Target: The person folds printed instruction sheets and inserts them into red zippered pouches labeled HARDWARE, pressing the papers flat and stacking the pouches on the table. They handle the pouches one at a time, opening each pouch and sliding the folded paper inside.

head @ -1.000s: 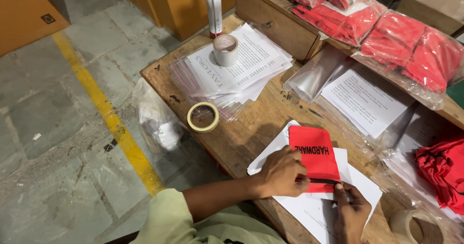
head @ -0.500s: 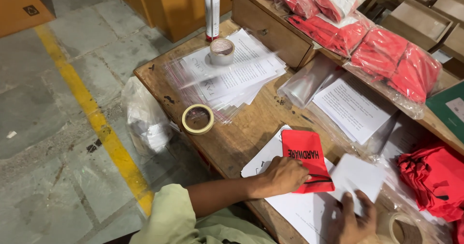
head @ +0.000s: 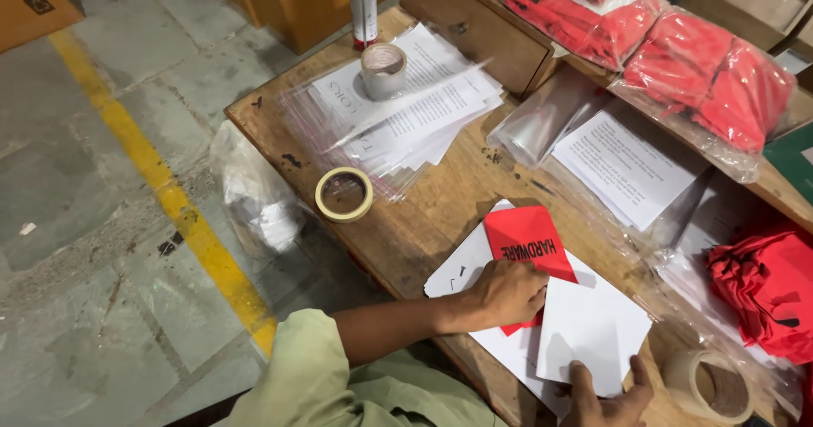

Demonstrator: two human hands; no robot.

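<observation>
Left hand (head: 508, 293) pressing flat, fingers spread, on red packet (head: 527, 245) lying over white sheets (head: 457, 273) near desk (head: 423, 224) edge. Right hand (head: 608, 397) pinching white card's (head: 593, 330) lower edge, card overlapping packet's right side; tape roll (head: 710, 385) sitting just beyond.

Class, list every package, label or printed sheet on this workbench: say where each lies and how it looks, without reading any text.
Red pouch: table front, flat, black lettering, under left hand.
White sheet: beside it, blank, right hand at its edge.
Printed sheets in clear sleeves: table's far left, fanned.
Printed sheet pile: centre right, white.
Clear bags of red cloth: back shelf.
</observation>
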